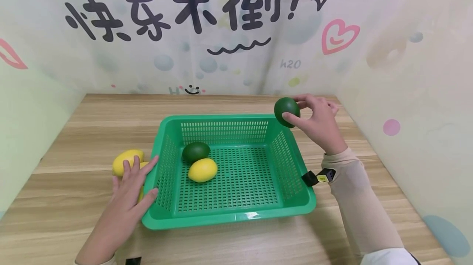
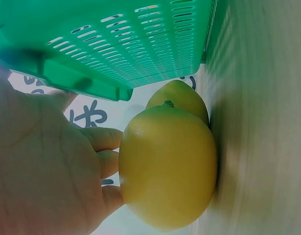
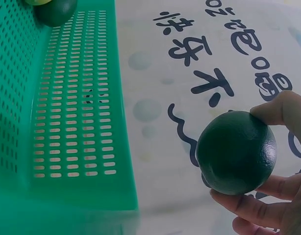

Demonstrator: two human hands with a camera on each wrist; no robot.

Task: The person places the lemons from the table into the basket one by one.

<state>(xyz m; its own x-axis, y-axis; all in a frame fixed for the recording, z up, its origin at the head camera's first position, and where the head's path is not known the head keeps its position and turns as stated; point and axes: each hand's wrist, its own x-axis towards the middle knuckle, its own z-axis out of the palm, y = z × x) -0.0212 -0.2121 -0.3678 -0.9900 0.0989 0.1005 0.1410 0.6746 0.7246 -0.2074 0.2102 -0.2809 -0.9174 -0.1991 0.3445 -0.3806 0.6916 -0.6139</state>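
My right hand (image 1: 319,119) pinches a glossy dark green fruit (image 1: 286,110) between thumb and fingers. In the head view it overlaps the back right corner of the green basket (image 1: 229,217); the right wrist view shows the fruit (image 3: 236,152) beside the basket's rim. My left hand (image 1: 127,199) has its fingers spread at the basket's left rim and over several lemons (image 1: 123,162) on the table. In the left wrist view its fingertips reach a lemon (image 2: 165,166), with another lemon (image 2: 182,95) behind. Inside the basket lie a second dark green fruit (image 1: 196,152) and a lemon (image 1: 203,170).
The basket with slotted walls stands on a wood-grain table (image 1: 85,133). A printed wall sheet (image 1: 162,72) with dark lettering rises along the table's back edge, and a pale wall (image 1: 414,88) borders the right side.
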